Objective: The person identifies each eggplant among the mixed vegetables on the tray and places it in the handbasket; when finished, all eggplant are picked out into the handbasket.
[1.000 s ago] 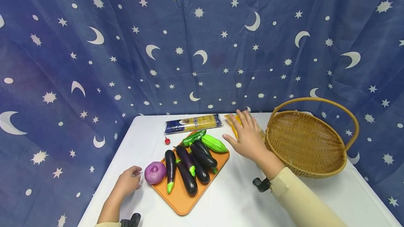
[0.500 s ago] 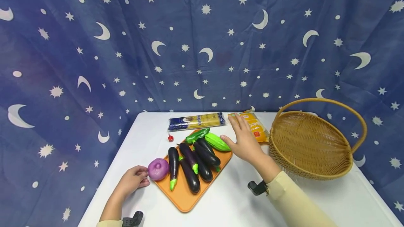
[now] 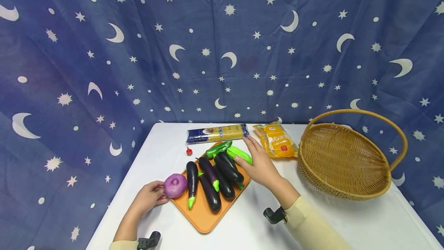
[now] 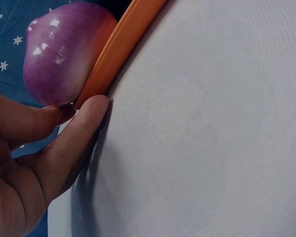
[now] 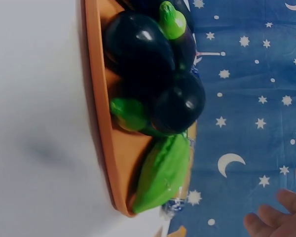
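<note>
An orange tray (image 3: 201, 225) lies on the white table, bearing several dark eggplants (image 3: 209, 196), a long green pepper (image 3: 218, 148), a bumpy pale-green gourd (image 3: 238, 153) and a purple onion (image 3: 175, 185). My left hand (image 3: 147, 200) is at the tray's left corner; in the left wrist view its fingertips (image 4: 96, 106) pinch the rim just below the onion. My right hand (image 3: 260, 167) hovers by the tray's right corner, fingers spread and holding nothing. In the right wrist view its fingers (image 5: 274, 219) are apart from the gourd.
A wicker basket (image 3: 343, 157) with a tall handle stands at the right. Behind the tray lie a pasta packet (image 3: 217, 133) and an orange-yellow food bag (image 3: 275, 140). A small red trinket (image 3: 189, 151) sits left of the pepper. A starry blue curtain (image 3: 243, 68) hangs behind.
My left hand has moved right from beside the onion to the tray's corner. The right hand has drawn back from over the orange-yellow bag, leftward and down toward the tray. The camera view shifted slightly.
</note>
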{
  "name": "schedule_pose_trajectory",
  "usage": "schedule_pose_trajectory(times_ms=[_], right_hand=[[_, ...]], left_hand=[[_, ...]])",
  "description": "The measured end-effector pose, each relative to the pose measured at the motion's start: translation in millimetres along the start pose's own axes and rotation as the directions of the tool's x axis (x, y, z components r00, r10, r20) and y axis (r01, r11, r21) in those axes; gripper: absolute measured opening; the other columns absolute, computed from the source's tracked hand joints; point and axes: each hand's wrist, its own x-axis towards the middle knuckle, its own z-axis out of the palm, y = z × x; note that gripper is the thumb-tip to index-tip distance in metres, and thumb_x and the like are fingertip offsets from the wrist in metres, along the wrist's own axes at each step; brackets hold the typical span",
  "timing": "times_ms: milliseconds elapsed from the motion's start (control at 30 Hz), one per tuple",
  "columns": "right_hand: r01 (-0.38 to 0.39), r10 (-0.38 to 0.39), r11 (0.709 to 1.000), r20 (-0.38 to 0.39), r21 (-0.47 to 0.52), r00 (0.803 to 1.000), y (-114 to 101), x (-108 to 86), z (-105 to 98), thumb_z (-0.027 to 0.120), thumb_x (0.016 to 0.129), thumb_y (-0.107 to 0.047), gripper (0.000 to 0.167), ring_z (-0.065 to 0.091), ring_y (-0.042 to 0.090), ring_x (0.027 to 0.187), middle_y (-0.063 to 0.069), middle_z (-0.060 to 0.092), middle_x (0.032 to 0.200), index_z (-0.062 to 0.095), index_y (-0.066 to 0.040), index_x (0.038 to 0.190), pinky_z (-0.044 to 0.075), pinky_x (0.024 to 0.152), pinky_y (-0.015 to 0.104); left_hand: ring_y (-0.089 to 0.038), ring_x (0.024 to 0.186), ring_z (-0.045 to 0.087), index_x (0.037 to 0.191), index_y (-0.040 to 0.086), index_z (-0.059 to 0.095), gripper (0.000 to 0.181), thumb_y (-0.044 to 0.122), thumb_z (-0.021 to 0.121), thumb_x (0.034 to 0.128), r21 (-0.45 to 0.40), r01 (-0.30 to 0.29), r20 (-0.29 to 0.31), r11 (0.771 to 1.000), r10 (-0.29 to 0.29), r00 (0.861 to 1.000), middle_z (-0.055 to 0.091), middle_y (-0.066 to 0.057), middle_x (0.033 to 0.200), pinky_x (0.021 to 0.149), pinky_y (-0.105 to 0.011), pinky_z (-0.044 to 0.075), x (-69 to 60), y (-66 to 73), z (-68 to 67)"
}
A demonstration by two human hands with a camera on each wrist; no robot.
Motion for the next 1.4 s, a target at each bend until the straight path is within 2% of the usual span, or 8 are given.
schedule_pose_trajectory(times_ms=[300,700,833,1033,1233,1400], right_hand=[[-0.053,0.051,0.997,0.033,0.052,0.998,0,-2.6,12,0.065,0.094,-0.050,0.077,0.032,0.038,0.145,0.011,0.027,0.162,0.033,-0.018,0.157,0.032,0.116,0.063],[-0.138,0.128,0.984,0.090,0.115,0.988,2,-10.4,35,0.072,0.092,-0.043,0.074,0.037,0.033,0.143,0.011,0.038,0.156,0.040,-0.017,0.153,0.035,0.116,0.058],[-0.129,0.119,0.986,0.107,0.101,0.987,4,-15.1,43,0.074,0.091,-0.038,0.072,0.040,0.033,0.141,0.012,0.043,0.153,0.044,-0.014,0.151,0.037,0.116,0.057],[-0.126,0.113,0.988,0.146,0.084,0.983,5,-20.8,51,0.077,0.089,-0.035,0.071,0.042,0.034,0.139,0.012,0.045,0.151,0.046,-0.012,0.149,0.039,0.114,0.057],[-0.135,0.123,0.988,0.152,0.071,0.981,10,-22.7,53,0.079,0.087,-0.032,0.067,0.046,0.034,0.136,0.013,0.048,0.149,0.052,-0.012,0.145,0.043,0.111,0.056],[-0.137,0.123,0.988,0.170,0.074,0.978,13,-22.9,55,0.080,0.086,-0.028,0.066,0.050,0.035,0.131,0.014,0.050,0.145,0.053,-0.011,0.143,0.047,0.107,0.057]], left_hand=[[-0.021,0.084,0.068,0.129,-0.016,0.051,0.031,-0.010,0.045,0.0987,-0.018,0.001,0.000,1.000,-0.001,1.000,0.059,-0.022,0.105,0.075,-0.032,0.064,0.5,-1.6,0.3],[-0.022,0.085,0.070,0.128,-0.018,0.050,0.034,-0.014,0.050,0.0940,-0.048,0.021,0.001,0.999,-0.021,1.000,0.058,-0.022,0.104,0.077,-0.032,0.064,0.7,-7.0,-0.6],[-0.022,0.084,0.070,0.126,-0.018,0.051,0.034,-0.014,0.052,0.0927,-0.064,0.024,-0.009,0.998,-0.025,1.000,0.059,-0.022,0.104,0.077,-0.032,0.064,-0.7,-8.8,0.2],[-0.021,0.083,0.070,0.123,-0.018,0.054,0.031,-0.012,0.056,0.0926,-0.038,0.026,-0.035,0.999,-0.027,0.999,0.061,-0.020,0.103,0.074,-0.031,0.064,-2.3,-8.5,2.2],[-0.022,0.081,0.070,0.120,-0.018,0.056,0.029,-0.012,0.058,0.0921,-0.070,0.014,-0.028,0.997,-0.016,0.999,0.063,-0.019,0.099,0.074,-0.033,0.064,3.7,-5.8,6.4],[-0.022,0.080,0.070,0.119,-0.018,0.057,0.028,-0.013,0.058,0.0917,-0.084,0.027,-0.022,0.996,-0.029,0.999,0.064,-0.019,0.098,0.074,-0.034,0.065,6.8,-6.2,5.4]])
